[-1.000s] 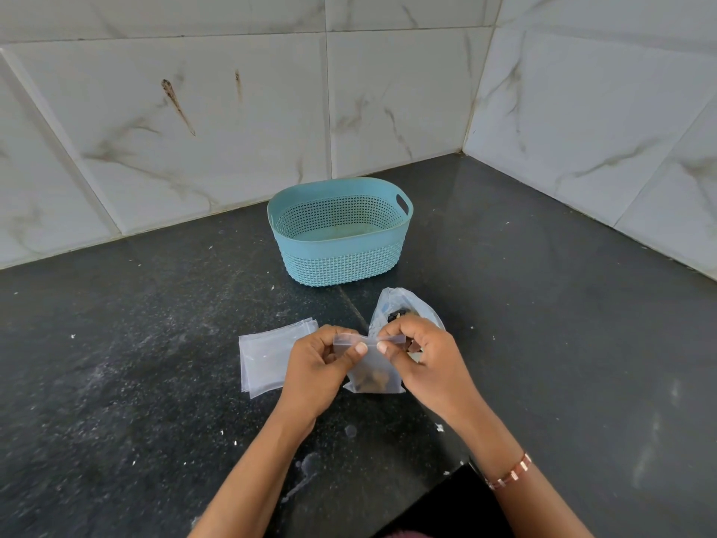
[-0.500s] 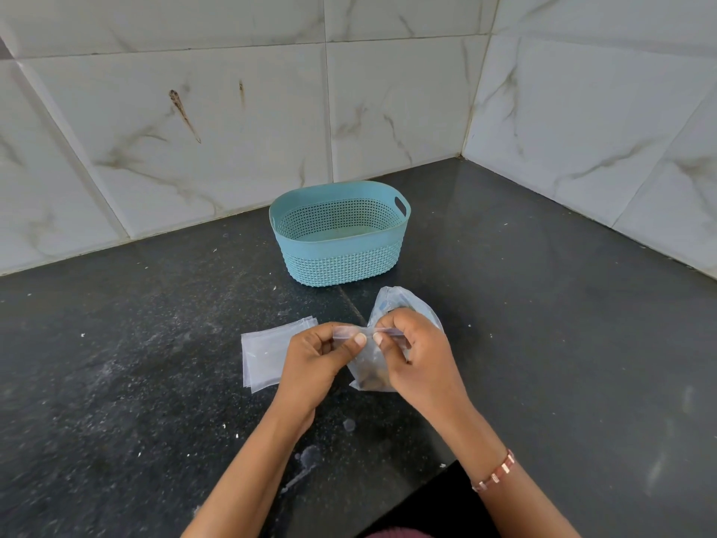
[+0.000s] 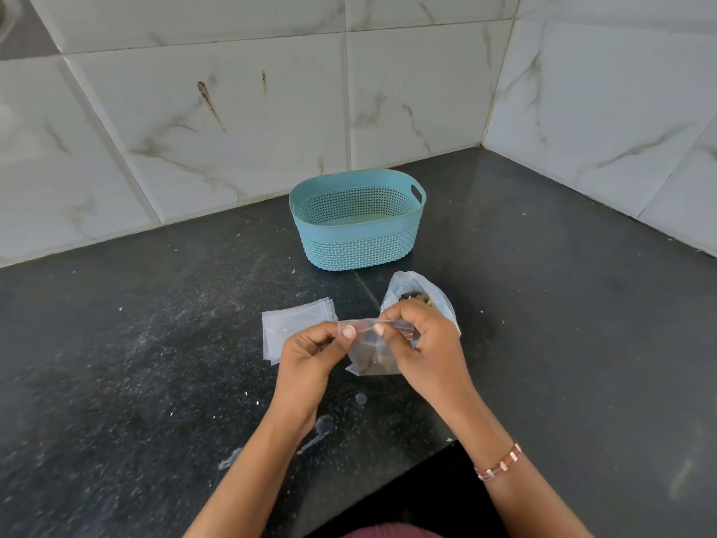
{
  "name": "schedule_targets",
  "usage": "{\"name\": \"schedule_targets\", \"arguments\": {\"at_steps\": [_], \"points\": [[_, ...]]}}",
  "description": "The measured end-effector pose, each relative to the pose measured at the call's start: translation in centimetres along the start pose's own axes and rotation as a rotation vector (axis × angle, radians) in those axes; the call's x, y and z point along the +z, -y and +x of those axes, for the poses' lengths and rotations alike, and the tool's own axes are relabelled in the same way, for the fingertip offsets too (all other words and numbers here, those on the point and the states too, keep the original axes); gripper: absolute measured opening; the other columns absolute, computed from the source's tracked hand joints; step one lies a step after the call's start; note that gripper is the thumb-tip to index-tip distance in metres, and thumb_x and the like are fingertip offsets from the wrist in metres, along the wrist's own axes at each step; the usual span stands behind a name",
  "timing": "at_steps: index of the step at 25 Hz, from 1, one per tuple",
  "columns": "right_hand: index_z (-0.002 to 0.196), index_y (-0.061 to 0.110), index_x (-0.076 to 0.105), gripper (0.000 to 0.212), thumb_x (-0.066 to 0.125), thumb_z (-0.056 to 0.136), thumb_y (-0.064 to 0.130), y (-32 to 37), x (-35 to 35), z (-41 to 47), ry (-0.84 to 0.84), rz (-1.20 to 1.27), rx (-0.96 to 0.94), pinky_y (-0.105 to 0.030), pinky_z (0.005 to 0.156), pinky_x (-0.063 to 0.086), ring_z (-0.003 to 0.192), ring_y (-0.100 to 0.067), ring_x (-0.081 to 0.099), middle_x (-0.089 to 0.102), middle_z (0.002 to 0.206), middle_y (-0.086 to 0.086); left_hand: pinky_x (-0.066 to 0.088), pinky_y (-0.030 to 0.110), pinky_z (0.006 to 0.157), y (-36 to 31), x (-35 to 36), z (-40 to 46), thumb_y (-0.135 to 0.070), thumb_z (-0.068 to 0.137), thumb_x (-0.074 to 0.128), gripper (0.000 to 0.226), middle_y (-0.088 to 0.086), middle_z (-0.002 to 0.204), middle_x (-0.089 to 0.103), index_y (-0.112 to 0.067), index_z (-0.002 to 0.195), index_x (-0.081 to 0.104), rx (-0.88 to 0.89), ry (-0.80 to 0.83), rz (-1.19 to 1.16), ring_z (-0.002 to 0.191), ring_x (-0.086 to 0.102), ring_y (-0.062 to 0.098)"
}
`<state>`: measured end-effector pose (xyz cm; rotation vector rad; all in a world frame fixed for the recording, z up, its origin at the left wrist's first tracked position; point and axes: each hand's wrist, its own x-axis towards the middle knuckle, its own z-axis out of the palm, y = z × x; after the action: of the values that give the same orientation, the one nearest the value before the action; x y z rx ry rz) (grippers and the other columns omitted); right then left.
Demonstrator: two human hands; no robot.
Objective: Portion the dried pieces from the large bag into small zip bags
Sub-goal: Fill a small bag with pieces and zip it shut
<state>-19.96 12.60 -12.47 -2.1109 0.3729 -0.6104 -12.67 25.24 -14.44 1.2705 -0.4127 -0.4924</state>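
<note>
A small clear zip bag [image 3: 371, 353] with a few brown dried pieces at its bottom hangs above the black counter. My left hand [image 3: 310, 353] pinches the left end of its top strip. My right hand [image 3: 430, 345] pinches the same strip further right. Behind my right hand stands the large clear bag [image 3: 421, 291], open at the top, with dark and tan dried pieces showing inside. A flat stack of empty small zip bags [image 3: 289, 326] lies on the counter just left of my left hand, partly hidden by it.
A teal perforated plastic basket [image 3: 357, 242] stands behind the bags, near the tiled wall. The walls meet in a corner at the back right. The black counter [image 3: 135, 363] has white specks and smears, and its front edge runs below my right forearm.
My hands and the small bag have shifted slightly. My right fingers have slid to the right along the bag's top strip. The camera has tilted a little.
</note>
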Motion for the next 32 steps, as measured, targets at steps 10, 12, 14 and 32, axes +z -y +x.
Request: {"name": "schedule_targets", "arguments": {"at_steps": [10,12,14,32], "points": [[0.072,0.021,0.062,0.017,0.063,0.084,0.009,2.3,2.1,0.2,0.258,0.219,0.091,-0.009,0.062,0.044,0.064,0.000,0.053,0.061,0.070,0.003,0.054,0.017,0.069,-2.1,-4.4,-2.6,-0.019,0.072,0.059,0.018,-0.003,0.071,0.074,-0.016,0.068,0.077,-0.031,-0.256,-0.054,0.070,0.067,0.005],[0.070,0.022,0.059,0.019,0.061,0.085,0.009,2.9,3.6,0.3,0.299,0.230,0.084,-0.012,0.062,0.045,0.065,-0.003,0.053,0.059,0.068,0.003,0.055,0.019,0.068,-2.3,-5.6,-3.3,-0.019,0.074,0.058,0.020,0.000,0.073,0.074,-0.013,0.071,0.076,-0.027,-0.282,-0.073,0.071,0.068,0.009],[0.070,0.022,0.059,0.019,0.061,0.085,0.011,3.4,5.2,0.5,0.346,0.243,0.088,-0.022,0.067,0.049,0.068,-0.011,0.058,0.062,0.069,0.002,0.055,0.019,0.065,-2.5,-6.8,-3.9,-0.019,0.075,0.057,0.021,0.001,0.071,0.073,-0.012,0.072,0.076,-0.007,-0.333,-0.050,0.067,0.067,0.009],[0.100,0.015,0.068,0.015,0.061,0.087,0.017,4.0,11.6,5.9,0.425,-0.069,0.078,-0.007,0.061,0.042,0.072,-0.001,0.057,0.065,0.085,0.005,0.052,0.018,0.049,-2.1,-14.2,1.3,-0.006,0.090,0.056,0.012,0.002,0.070,0.069,-0.008,0.094,0.068,-0.227,-0.680,-0.015,0.054,0.064,0.006]]}}
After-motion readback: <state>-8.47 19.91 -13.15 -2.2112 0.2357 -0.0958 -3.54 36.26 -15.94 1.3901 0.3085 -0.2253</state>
